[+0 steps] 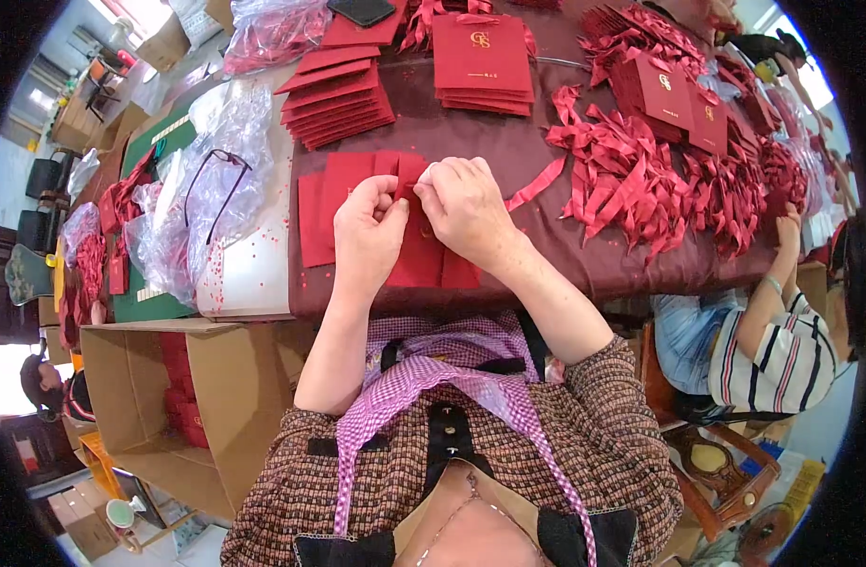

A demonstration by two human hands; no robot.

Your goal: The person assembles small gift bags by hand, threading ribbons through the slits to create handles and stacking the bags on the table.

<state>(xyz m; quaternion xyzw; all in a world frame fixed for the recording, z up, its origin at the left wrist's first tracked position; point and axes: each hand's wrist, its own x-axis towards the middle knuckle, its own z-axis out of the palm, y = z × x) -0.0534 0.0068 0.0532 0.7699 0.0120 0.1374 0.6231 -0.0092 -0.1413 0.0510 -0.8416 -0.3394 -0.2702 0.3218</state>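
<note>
My left hand [367,231] and my right hand [469,213] meet over a flat red paper bag [414,260] at the near edge of the table. Fingers of both hands are pinched together at its upper part, close to each other. A small white patch shows at my right fingertips; what it is I cannot make out. More flat red bags [316,227] lie fanned out beneath and to the left. Just right of my right hand, a red ribbon [537,186] stretches toward a large heap of ribbons [622,175].
Stacks of red bags stand behind my hands, one at left [338,104], one with gold print [482,61]. Glasses [227,156] lie on clear plastic at left. An open cardboard box [211,397] holding red bags stands below. A co-worker in a striped shirt [773,359] sits at right.
</note>
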